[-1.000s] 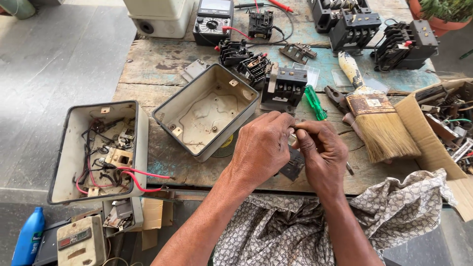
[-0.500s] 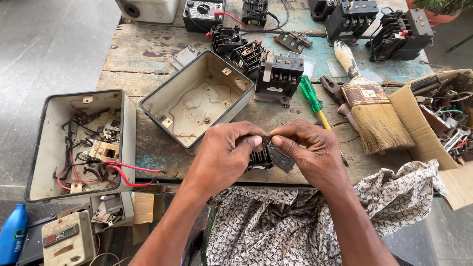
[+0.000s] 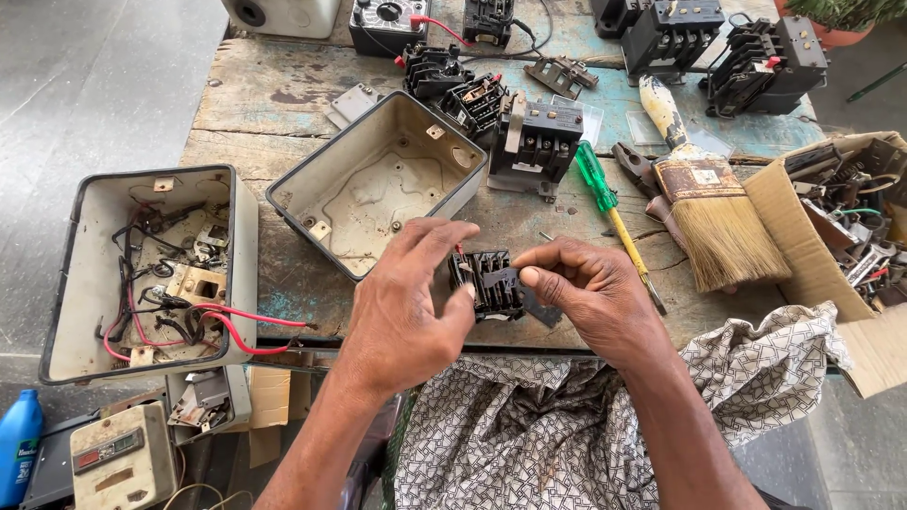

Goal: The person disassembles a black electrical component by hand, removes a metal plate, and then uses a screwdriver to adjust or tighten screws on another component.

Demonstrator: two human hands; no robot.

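Hands [image 3: 501, 283] pinch black contact block [image 3: 487, 281] above table edge [image 3: 312, 338].

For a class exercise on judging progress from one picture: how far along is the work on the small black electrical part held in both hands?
Done: the grey metal box lies opened and bare inside, and several black contactor parts lie spread over the wooden table.
In hand: left hand and right hand together grip one small black contact block.
Left: the second box is full of red and black wires; the green screwdriver lies unused.

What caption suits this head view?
Both hands hold a small black electrical part above a worn wooden workbench.
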